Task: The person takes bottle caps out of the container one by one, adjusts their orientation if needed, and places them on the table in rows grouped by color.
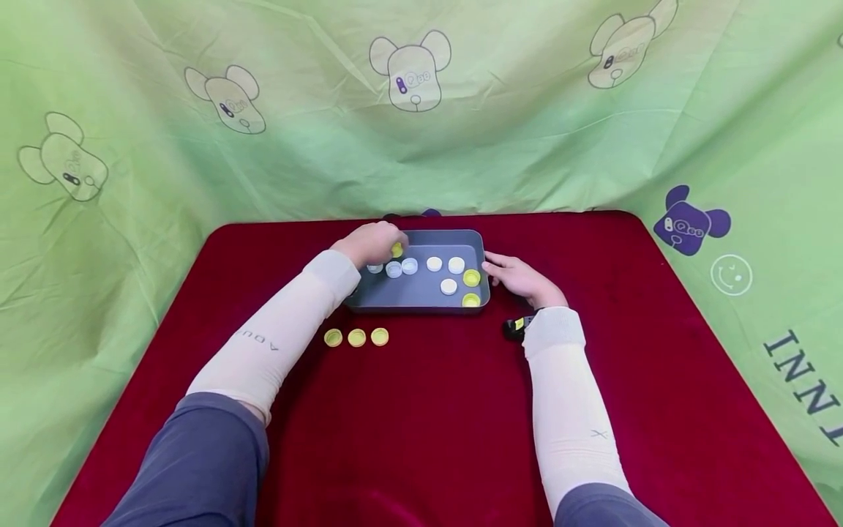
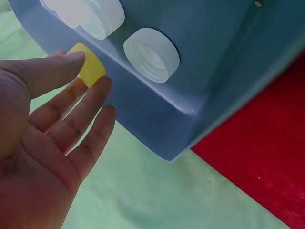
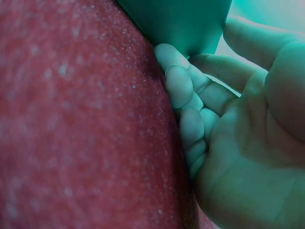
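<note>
My left hand [image 1: 373, 243] pinches a yellow bottle cap [image 2: 92, 67] between thumb and fingers, over the left part of a grey-blue rectangular tray [image 1: 408, 296]. Inside the tray lie several white caps [image 1: 434, 264], some partly behind the hand. Two yellow caps, one at the right wall [image 1: 471, 277] and another at the near right corner [image 1: 470, 300], are in it too. At the tray's right side my right hand [image 1: 520, 278] holds the wall, its thumb at the rim and other fingers curled low beside the red cloth. Part of that grip is hidden.
Three yellow caps [image 1: 357, 337] form a row on the red tablecloth [image 1: 448, 424], in front of the tray's left part. A black device [image 1: 516, 328] sits at the right wrist. Green printed fabric [image 1: 316, 161] hangs behind and at both sides.
</note>
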`<state>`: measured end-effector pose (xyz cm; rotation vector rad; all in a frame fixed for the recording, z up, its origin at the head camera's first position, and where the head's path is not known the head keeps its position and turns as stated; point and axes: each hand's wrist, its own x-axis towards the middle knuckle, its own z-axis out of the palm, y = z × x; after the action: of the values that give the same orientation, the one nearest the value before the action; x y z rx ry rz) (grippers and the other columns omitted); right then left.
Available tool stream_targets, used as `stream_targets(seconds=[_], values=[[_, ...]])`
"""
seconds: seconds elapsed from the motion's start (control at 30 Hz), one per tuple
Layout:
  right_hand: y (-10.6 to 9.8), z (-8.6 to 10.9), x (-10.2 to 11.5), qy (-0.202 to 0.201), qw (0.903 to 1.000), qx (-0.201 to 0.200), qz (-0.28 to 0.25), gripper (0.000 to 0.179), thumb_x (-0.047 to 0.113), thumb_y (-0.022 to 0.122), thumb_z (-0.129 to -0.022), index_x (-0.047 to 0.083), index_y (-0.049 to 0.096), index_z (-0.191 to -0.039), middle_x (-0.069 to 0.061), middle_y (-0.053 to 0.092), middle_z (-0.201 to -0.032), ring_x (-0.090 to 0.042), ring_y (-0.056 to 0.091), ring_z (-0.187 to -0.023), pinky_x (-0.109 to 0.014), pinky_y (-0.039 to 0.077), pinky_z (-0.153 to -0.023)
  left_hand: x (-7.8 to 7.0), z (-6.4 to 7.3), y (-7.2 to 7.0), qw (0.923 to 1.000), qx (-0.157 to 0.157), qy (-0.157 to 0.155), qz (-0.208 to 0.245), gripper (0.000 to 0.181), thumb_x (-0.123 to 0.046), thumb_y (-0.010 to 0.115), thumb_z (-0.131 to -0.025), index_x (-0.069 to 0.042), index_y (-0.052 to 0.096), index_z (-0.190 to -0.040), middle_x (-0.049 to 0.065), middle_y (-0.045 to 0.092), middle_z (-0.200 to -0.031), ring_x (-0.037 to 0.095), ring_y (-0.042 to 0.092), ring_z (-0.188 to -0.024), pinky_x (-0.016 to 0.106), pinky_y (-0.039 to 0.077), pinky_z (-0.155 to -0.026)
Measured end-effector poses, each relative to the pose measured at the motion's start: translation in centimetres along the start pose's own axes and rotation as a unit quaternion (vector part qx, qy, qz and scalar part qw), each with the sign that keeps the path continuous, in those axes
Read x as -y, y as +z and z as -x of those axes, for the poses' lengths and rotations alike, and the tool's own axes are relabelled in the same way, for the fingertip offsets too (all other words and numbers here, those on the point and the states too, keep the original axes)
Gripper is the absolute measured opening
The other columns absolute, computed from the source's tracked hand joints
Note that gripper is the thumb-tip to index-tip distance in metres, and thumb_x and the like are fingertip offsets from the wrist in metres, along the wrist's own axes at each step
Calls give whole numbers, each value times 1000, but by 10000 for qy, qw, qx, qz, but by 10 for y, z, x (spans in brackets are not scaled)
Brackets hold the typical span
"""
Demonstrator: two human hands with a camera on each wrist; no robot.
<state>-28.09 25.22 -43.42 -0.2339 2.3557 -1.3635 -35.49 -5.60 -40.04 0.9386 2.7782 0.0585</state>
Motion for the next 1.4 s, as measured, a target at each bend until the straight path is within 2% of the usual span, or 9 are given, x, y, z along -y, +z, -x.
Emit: stream_targets(seconds=[0.1,0.53,0.77,0.97,1.1,1.23,1.4], values=[[2,11,13,14,10000,24,45,54,23,42,-106,4,26,-153,-25,52,-104,-40,48,-102,-42,31,-97,1,2,2,10000,-48,46,-55,34,0,61,-89,-15,71,-117,5,64,-113,21,56,-100,38,45,-94],[2,12,12,-4,10000,29,86,54,24,42,-106,3,25,-153,-26,51,-105,-39,48,-101,-42,31,-98,3,14,8,9997,-212,34,-83,34,-3,66,-86,-13,70,-118,7,61,-110,22,55,-95,38,47,-90],[2,10,10,-37,9999,5,148,53,22,41,-106,2,25,-153,-27,51,-103,-39,48,-101,-42,31,-96,5,17,10,9990,-393,181,-105,33,-4,66,-85,-13,72,-116,7,59,-107,22,54,-93,38,49,-86],[-3,-10,-14,10,10000,-10,-10,56,27,44,-105,8,25,-154,-24,52,-103,-35,49,-98,-44,30,-96,2,23,9,9982,-504,275,-154,31,-5,65,-86,-14,72,-115,7,59,-108,22,55,-96,39,49,-86],[-3,-18,-27,5,9999,-72,77,58,34,46,-104,13,26,-154,-20,53,-101,-31,50,-96,-43,31,-97,-1,30,8,9979,-487,388,-173,31,-6,65,-88,-14,72,-117,7,59,-111,22,57,-100,38,49,-87],[-2,-20,-30,-76,9998,-104,150,59,37,46,-103,13,28,-154,-19,54,-98,-30,50,-95,-42,31,-97,-3,37,9,9972,-513,483,-232,32,-7,65,-89,-15,71,-119,6,59,-110,21,57,-100,37,49,-85],[-1,-18,-27,-117,9997,-162,124,58,35,46,-103,12,29,-154,-18,54,-97,-30,50,-94,-42,32,-96,-5,45,8,9951,-707,634,-258,30,-8,64,-90,-15,71,-118,7,59,-108,20,56,-96,35,51,-77]])
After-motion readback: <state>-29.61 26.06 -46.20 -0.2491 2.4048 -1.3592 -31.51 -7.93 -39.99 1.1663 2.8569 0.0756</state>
